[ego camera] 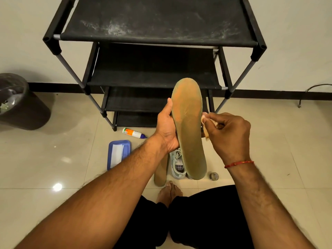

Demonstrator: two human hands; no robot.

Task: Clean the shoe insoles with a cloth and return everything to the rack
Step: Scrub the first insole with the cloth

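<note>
Tiled floor (269, 141) below, rack (152, 69) at twelve: my left hand (167, 126) clamps the insole (188, 123), right hand (231, 133) pinches the cloth (204, 121); I'd wipe firmly toe-to-heel.

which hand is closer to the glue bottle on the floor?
Left. The left hand grips the insole just right of and above the glue bottle in the image; the right hand, holding the cloth, is beyond the insole.

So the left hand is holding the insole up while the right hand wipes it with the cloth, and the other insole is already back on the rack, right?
Not quite. The head view shows the left hand holding the insole and the right hand wiping with the cloth, but the other insole lies on the floor, not on the rack.
</note>
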